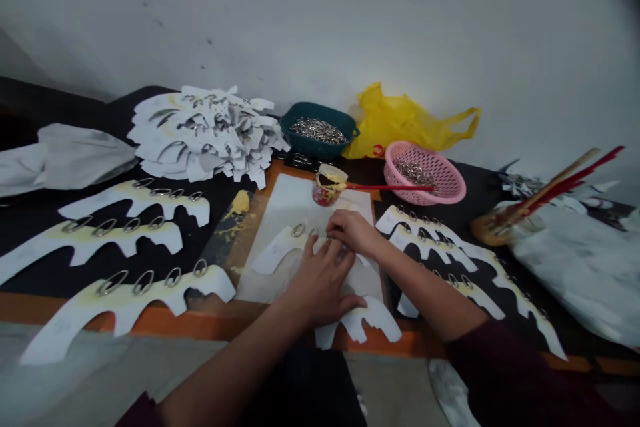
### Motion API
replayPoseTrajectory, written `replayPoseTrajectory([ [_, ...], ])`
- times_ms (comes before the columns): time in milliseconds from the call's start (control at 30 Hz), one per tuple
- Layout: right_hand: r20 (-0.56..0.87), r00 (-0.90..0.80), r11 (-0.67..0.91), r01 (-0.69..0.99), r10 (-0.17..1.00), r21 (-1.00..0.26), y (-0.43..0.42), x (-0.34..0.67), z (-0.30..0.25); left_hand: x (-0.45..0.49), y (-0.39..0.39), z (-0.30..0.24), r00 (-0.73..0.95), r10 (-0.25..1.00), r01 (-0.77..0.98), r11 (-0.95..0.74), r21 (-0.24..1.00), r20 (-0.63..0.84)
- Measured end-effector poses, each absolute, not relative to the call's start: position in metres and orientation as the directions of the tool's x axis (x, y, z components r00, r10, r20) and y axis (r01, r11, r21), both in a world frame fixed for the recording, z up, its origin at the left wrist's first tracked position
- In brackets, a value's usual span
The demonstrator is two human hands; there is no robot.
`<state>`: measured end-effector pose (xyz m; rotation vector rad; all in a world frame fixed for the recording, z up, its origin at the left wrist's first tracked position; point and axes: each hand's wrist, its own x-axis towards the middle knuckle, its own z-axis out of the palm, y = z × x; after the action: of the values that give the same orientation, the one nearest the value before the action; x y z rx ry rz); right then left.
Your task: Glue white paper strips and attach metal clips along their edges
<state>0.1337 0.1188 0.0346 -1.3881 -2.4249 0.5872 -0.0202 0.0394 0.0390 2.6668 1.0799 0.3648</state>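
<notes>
white scalloped paper cutout (pixel 277 252) lies just under the left hand (pixel 320 283), which rests open with fingers spread. right hand (pixel 354 232) pinches a small metal ring (pixel 330 237) at its top edge.

Narrow strip of black table (pixel 223 180) between board (pixel 300 197) and cutouts (pixel 85 247) on its left; more cutouts (pixel 425 243) crowding its right side. Past its far edge, cup (pixel 327 195), red stick (pixel 385 187) and pink basket (pixel 453 180) in the way toward the wall (pixel 320 20).

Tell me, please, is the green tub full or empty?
Partly full: the green tub holds a heap of metal rings, with its inner wall showing above them.
</notes>
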Motion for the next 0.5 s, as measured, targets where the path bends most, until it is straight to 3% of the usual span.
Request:
replayPoseTrajectory([
  [267, 0.130, -0.568, 0.559, 0.698, 0.813, -0.447, 0.105, 0.138, 0.031, -0.027, 0.012, 0.048, 0.695, 0.684, 0.634, -0.729, 0.260, 0.222],
  [433, 0.269, -0.243, 0.356, 0.750, 0.932, -0.557, 0.138, 0.170, 0.018, -0.039, -0.007, 0.043, 0.712, 0.642, 0.608, -0.767, 0.207, 0.285],
  [500, 0.298, -0.177, 0.322, 0.763, 0.938, -0.560, 0.168, 0.180, 0.015, -0.040, -0.011, 0.034, 0.704, 0.593, 0.587, -0.796, 0.150, 0.390],
])
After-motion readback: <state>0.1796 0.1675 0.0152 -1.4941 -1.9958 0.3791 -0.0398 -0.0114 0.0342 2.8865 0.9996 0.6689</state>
